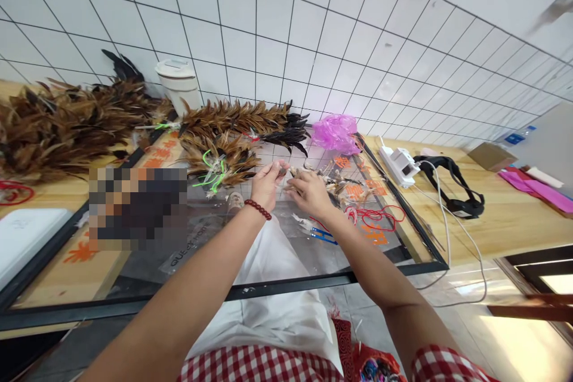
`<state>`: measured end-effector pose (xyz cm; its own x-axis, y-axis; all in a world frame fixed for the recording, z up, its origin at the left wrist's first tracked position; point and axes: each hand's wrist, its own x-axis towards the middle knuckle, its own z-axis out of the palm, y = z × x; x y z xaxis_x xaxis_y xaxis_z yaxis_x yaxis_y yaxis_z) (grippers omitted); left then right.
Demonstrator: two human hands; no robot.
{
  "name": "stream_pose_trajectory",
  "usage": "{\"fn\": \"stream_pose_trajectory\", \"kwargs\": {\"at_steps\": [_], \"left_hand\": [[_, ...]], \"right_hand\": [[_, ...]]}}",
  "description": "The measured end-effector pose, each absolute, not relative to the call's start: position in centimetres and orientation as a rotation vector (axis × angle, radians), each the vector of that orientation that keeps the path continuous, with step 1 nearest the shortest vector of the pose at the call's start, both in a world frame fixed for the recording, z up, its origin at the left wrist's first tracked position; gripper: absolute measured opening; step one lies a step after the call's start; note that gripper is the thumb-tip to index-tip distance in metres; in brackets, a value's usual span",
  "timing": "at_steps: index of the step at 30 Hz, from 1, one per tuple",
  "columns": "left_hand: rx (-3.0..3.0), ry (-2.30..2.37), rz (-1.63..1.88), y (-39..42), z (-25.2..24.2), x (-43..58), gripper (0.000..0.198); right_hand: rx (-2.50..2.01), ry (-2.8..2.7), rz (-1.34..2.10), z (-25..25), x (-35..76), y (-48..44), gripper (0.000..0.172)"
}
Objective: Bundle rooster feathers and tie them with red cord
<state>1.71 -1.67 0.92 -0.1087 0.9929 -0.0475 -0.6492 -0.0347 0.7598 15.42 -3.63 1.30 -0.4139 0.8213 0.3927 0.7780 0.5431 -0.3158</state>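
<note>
My left hand [267, 184], with a red bead bracelet [258, 209] at the wrist, is closed in a pinch over the glass tabletop; what sits at its fingertips is too small to make out. Close beside it, my right hand [310, 192] has its fingers curled at the edge of a loose pile of small feathers [353, 186]; whether it grips one is hidden. Below the right hand lie blue thread snips [323, 236] and white fluff [303, 222]. A bundle of brown feathers [219, 161] tied with green string [215, 174] lies left of my hands.
Brown feather garlands [237, 117] and a larger feather heap [67, 122] lie behind and left. A white cup [179, 86] stands by the tiled wall. A pink plastic bag [335, 133], red cord [380, 216], a power strip [399, 166] and a black strap [461, 206] are right.
</note>
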Motion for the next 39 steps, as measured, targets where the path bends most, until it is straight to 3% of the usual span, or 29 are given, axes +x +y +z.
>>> {"fn": "stream_pose_trajectory", "kwargs": {"at_steps": [3, 7, 12, 19, 24, 30, 36, 39], "left_hand": [[0.640, 0.759, 1.554, -1.6, 0.8, 1.9, 0.028], [0.612, 0.738, 1.544, -1.5, 0.8, 1.7, 0.024], [0.538, 0.709, 1.450, -1.8, 0.9, 1.8, 0.015], [0.672, 0.709, 1.364, -2.3, 0.4, 2.4, 0.022], [0.755, 0.749, 1.323, -2.5, 0.4, 2.6, 0.028], [0.735, 0.752, 1.355, -2.5, 0.4, 2.6, 0.023], [0.590, 0.712, 1.371, -2.3, 0.7, 2.2, 0.022], [0.586, 0.717, 1.359, -2.1, 0.6, 2.2, 0.023]], "right_hand": [[-1.308, -2.371, 0.134, 0.9, 14.3, -3.1, 0.015], [-1.249, -2.082, 0.485, 0.5, 14.9, -2.6, 0.013], [-1.123, -1.577, 1.068, 0.4, 15.8, -3.1, 0.036], [-1.055, -1.530, 1.173, 1.1, 15.3, -3.5, 0.043], [-1.096, -1.507, 1.163, 0.8, 15.2, -3.5, 0.042], [-1.165, -1.555, 1.088, 1.6, 16.7, -2.9, 0.032], [-1.649, -1.471, 0.466, 3.1, 24.5, 1.1, 0.018], [-1.901, -1.734, 0.178, 2.9, 26.5, 3.3, 0.025]]}}
